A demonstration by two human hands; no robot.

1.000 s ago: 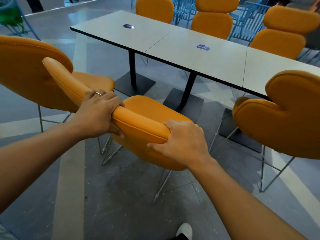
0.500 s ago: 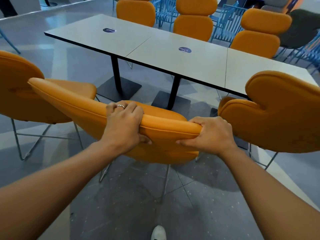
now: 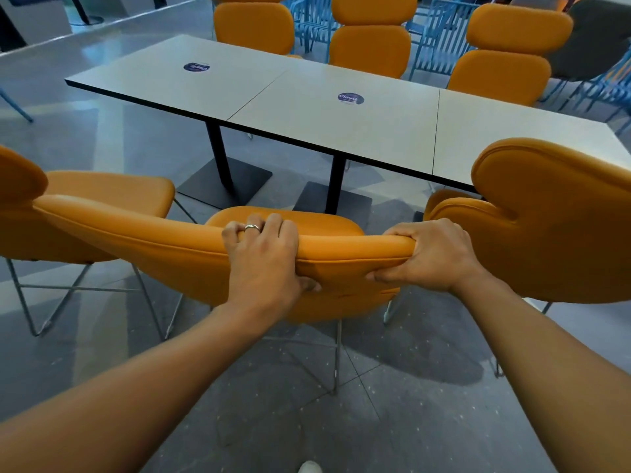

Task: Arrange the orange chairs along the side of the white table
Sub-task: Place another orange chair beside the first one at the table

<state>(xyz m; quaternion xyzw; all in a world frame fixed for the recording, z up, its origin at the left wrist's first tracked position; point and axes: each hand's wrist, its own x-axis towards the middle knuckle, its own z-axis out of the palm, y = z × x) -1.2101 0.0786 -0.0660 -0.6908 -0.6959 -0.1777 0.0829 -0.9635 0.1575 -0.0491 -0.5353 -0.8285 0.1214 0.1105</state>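
I hold the middle orange chair [image 3: 164, 247] by the top edge of its backrest, its seat facing the long white table [image 3: 307, 110]. My left hand [image 3: 263, 264], with a ring, grips the backrest near its middle. My right hand [image 3: 426, 257] grips the backrest's right end. A second orange chair [image 3: 102, 192] stands at the left, its seat beside the held backrest. A third orange chair [image 3: 553, 227] stands at the right, close to my right hand and partly over the table's edge.
Three more orange chairs [image 3: 372, 46] line the table's far side, with blue metal chairs [image 3: 440, 39] behind them. Black table pedestals [image 3: 222, 179] stand on the grey floor ahead of the held chair. My white shoe [image 3: 309, 467] shows at the bottom.
The held chair has swung round so its back faces me squarely and its seat points at the table. My left hand has shifted rightwards along the backrest. My view moved closer to the table.
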